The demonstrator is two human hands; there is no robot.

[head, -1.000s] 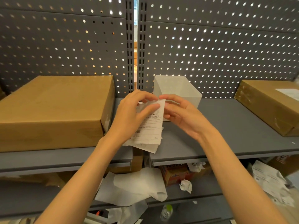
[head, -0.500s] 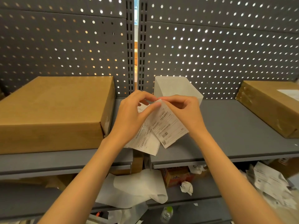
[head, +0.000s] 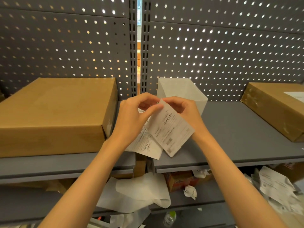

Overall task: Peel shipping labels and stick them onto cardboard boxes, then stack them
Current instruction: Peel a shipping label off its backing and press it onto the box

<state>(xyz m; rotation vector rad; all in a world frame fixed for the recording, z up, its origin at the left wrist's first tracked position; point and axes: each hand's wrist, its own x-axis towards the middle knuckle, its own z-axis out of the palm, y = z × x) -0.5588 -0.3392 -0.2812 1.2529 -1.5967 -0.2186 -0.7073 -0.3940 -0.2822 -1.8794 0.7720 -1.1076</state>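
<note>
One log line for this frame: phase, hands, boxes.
phase: peeling label from backing sheet | left hand: holds sheet | right hand: pinches label corner | left box: unlabelled on top

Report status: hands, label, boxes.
Left hand grips backing sheet; right hand pinches label, partly peeled. Left box bare on top. Nothing blocking.

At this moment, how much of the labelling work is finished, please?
Done: the right cardboard box already carries a white label. In hand: the left hand holds the sheets while the right hand pinches a shipping label at its top corner. Left: the left cardboard box shows no label, and nothing is stacked.
</note>
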